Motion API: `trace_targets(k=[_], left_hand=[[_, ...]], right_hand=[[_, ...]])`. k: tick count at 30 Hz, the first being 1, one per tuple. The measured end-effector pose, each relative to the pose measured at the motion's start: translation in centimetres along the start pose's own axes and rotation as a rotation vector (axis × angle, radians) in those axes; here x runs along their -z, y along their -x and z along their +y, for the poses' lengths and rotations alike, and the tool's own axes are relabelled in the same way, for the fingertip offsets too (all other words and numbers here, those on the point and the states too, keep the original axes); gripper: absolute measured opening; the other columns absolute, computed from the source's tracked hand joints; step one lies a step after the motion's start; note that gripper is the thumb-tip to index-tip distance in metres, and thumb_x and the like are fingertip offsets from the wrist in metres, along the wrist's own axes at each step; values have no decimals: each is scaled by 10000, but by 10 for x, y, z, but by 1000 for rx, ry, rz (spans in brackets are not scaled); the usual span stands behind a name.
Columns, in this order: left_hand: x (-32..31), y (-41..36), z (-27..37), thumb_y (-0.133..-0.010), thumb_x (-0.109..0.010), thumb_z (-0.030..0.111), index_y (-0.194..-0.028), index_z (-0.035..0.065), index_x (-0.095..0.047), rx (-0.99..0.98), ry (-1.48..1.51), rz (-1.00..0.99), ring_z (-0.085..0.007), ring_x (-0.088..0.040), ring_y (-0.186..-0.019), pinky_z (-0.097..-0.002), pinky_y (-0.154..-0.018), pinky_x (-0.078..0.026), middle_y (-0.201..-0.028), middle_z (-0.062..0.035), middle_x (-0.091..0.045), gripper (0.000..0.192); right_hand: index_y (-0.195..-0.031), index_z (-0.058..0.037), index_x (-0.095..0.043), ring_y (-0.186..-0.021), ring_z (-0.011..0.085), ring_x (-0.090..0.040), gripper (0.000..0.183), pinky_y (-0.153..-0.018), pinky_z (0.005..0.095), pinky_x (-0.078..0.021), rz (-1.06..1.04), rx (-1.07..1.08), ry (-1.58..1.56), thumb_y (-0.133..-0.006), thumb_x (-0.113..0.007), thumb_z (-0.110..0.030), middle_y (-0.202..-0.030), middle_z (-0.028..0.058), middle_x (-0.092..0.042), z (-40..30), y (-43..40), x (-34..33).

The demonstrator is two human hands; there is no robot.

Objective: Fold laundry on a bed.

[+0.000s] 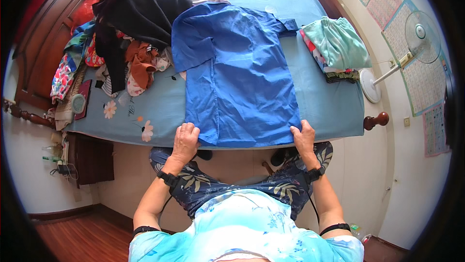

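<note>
A blue short-sleeved garment (250,80) lies spread on the bed before me, its hem towards my body. Its left sleeve side is folded inward over the body, while the right sleeve sticks out at the upper right. My left hand (186,140) grips the hem's left corner with curled fingers. At the opposite corner, my right hand (304,136) holds the cloth between thumb and fingers. Creases run across the middle of the fabric.
A heap of clothes, topped by a black garment (149,15), fills the bed's upper left. Folded clothes (332,46) are stacked at the right. Beyond them stands a white fan (420,33). A dark red flat item (83,98) rests near the left edge of the light-blue bedsheet (327,109).
</note>
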State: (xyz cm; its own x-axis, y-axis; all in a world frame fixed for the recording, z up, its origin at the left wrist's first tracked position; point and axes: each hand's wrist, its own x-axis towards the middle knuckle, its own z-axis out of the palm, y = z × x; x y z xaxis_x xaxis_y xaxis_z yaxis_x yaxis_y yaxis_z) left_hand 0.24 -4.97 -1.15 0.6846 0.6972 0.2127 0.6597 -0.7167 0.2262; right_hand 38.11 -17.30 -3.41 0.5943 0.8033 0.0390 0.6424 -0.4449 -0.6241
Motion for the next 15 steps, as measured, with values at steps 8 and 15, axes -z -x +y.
trace_targets(k=[8,15], left_hand=[[2,11,-7,-685,-606,-22,-883,62,-511,164,-118,133,-327,-574,-739,-422,-680,-453,-796,-121,-542,235],[19,14,5,-732,-529,-44,-928,71,-525,248,-55,98,-390,-627,-639,-488,-575,-493,-654,-166,-611,227]], right_hand=[[-797,8,-495,-581,179,-543,258,-542,365,-457,114,-3,-206,-751,-717,-114,-659,108,-560,9,-3,-3],[-829,13,-567,-675,188,-605,249,-645,343,-488,22,-120,-356,-701,-737,-117,-720,128,-631,13,5,28]])
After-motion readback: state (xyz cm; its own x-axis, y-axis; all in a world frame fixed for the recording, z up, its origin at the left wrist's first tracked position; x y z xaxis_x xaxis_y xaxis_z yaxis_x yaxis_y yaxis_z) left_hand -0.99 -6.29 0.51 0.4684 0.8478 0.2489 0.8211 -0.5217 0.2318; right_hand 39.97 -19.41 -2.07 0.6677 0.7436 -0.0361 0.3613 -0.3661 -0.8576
